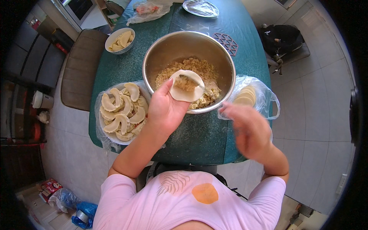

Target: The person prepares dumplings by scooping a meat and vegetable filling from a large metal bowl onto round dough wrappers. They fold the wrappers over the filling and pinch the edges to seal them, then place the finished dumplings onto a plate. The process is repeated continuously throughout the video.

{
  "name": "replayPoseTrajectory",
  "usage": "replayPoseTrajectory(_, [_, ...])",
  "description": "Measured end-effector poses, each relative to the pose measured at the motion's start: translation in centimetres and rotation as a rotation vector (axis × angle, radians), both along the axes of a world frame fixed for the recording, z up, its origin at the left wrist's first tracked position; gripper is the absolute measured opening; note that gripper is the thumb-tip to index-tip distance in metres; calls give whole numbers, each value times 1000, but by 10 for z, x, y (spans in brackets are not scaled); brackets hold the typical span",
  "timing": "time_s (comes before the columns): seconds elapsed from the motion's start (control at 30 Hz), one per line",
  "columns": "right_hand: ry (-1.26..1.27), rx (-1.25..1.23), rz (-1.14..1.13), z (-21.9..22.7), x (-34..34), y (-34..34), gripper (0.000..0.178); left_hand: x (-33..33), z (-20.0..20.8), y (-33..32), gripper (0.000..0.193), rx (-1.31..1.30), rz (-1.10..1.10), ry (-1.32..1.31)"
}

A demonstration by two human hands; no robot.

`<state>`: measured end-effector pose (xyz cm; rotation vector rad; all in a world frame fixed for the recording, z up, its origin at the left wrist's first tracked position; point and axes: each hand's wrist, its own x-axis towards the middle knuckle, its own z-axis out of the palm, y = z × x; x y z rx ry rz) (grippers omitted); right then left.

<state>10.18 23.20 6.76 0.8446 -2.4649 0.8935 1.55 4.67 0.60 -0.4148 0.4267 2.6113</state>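
Observation:
A round dumpling wrapper [178,95] rests on the fingers of my left hand [165,109], its thumb pressed on the near edge. Brownish filling [185,83] lies on the wrapper, with a greyish curved shape beside it that I cannot make out. Both are over the near part of a large steel bowl [153,57], which holds loose minced filling [205,69]. My right hand [249,132] is smeared by motion to the right of the bowl, close to a clear plastic bag [268,101] with a stack of round wrappers [245,96]. Its fingers are too blurred to read.
Left of the steel bowl, a bag-lined bowl [115,137] is heaped with folded dumplings [124,111]. Farther back stand a white bowl [111,45] of pale folded pieces, a reddish lattice trivet [227,43], a plastic-wrapped plate [201,8] and a plastic bag [147,13].

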Motion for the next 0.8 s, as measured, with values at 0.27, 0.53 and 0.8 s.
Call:
replayPoseTrajectory(0.27, [20, -35, 84, 1, 13, 8, 26, 2, -1, -10, 41, 16, -56, -6])
replayPoseTrajectory(0.53, [-66, -71, 97, 6, 20, 20, 22, 8, -1, -12, 42, 49, -60, -6])
replayPoseTrajectory(0.8, [-50, -78, 161, 10, 19, 17, 25, 10, -11, -15, 42, 85, -125, 69])
